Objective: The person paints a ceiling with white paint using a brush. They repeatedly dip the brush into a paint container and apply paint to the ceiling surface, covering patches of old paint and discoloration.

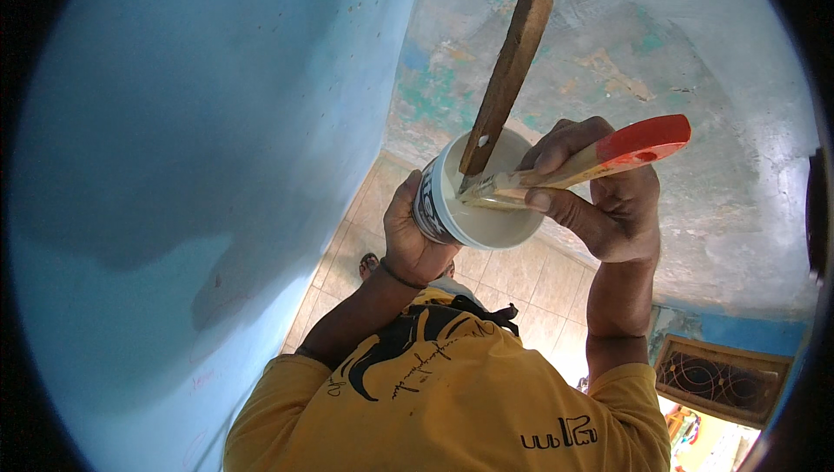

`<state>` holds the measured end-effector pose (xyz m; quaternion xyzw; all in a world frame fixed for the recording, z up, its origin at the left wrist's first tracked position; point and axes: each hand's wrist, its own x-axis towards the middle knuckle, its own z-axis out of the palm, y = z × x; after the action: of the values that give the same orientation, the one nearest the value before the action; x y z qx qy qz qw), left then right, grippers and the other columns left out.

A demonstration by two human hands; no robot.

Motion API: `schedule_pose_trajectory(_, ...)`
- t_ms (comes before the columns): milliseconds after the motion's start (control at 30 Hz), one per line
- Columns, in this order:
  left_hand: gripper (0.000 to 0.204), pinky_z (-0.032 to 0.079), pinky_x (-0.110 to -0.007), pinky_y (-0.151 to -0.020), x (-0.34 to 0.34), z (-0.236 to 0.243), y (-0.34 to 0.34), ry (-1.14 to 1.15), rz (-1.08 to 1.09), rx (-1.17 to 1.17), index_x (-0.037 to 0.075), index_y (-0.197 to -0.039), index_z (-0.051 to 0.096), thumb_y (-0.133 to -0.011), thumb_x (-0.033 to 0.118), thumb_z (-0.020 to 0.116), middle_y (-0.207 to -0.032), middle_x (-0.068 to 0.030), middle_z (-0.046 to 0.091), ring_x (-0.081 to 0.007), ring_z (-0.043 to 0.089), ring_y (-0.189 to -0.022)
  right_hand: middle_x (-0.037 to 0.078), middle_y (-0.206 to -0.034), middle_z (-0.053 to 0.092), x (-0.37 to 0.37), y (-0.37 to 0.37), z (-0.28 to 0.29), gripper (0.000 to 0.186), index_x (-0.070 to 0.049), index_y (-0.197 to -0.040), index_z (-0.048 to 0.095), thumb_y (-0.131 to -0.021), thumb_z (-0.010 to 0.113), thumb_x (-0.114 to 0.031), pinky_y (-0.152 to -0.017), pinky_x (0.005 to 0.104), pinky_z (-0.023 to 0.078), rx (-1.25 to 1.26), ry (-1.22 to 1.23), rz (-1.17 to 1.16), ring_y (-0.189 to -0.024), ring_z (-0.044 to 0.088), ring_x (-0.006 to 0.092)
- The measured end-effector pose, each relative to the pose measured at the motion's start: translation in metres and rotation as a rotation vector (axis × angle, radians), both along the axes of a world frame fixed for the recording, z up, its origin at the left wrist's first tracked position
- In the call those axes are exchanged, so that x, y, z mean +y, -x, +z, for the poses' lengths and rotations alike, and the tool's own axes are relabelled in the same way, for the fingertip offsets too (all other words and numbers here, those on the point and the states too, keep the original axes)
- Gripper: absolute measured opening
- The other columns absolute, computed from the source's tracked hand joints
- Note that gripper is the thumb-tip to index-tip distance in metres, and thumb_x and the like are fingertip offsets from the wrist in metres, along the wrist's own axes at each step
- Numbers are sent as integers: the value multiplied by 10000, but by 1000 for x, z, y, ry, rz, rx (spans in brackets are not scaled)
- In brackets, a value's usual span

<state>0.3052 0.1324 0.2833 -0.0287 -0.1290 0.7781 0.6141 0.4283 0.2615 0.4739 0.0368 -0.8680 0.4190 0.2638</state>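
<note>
My left hand (407, 237) grips a white paint tub (504, 233) with a dark printed band, holding it from the left side. The tub contains pale paint, and a brown wooden stick (508, 59) stands tilted in it, reaching up past the rim. In my right hand (612, 211) is a paintbrush (632, 141) with a red-tipped wooden handle, gripped between thumb and fingers. Its bristles are down inside the tub, against the foot of the stick.
A light blue wall (174, 142) is on the left, a grey patched wall (695, 46) ahead and right. Below are a tiled floor (521, 277) and my sandalled feet. A decorative grille (714, 376) sits at the lower right, above a bright opening.
</note>
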Motion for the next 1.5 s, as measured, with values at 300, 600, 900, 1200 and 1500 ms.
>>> schedule_pose_trajectory(300, 547, 423, -572, -1134, 2, 0, 6, 12, 5, 15, -8, -1428, 515, -1053, 390, 507, -1416, -217, 591, -354, 546, -1347, 98, -1004, 689, 1, 7, -3, 315, 1, -1076, 655, -803, 779, 94, -832, 361, 528, -43, -6, -13, -957, 687, 224)
schedule_pose_trajectory(600, 533, 366, -547, -1166, 0, -1, 13, -4, -20, 65, 65, -1442, 528, -1033, 404, 508, -1459, -152, 565, -338, 504, -1370, 108, -1002, 705, 7, 5, 8, 343, -5, -1068, 635, -786, 821, 56, -835, 335, 582, 185, 306, -110, -927, 705, 209)
schedule_pose_trajectory(900, 560, 352, -569, -1173, -1, -11, 14, 46, -47, 72, 87, -1466, 507, -1035, 442, 457, -1486, -161, 534, -344, 483, -1391, 122, -1017, 692, -9, -2, -18, 351, 0, -1108, 613, -819, 768, 126, -861, 348, 576, 233, 284, -109, -992, 699, 222)
schedule_pose_trajectory(1200, 663, 325, -624, -1172, -7, -35, 15, 204, -35, 127, 44, -1501, 463, -1017, 494, 515, -1533, -199, 479, -397, 427, -1433, 119, -1030, 691, -17, -6, -54, 321, -19, -1115, 586, -864, 735, 115, -853, 334, 566, 237, 331, -171, -976, 680, 203)
schedule_pose_trajectory(1500, 649, 320, -593, -1188, -12, -55, 18, 202, -40, 106, 39, -1496, 469, -1015, 471, 534, -1526, -189, 492, -376, 437, -1430, 119, -1041, 695, -18, -3, -80, 343, -26, -1144, 559, -876, 716, 119, -847, 333, 559, 283, 366, -200, -996, 686, 190)
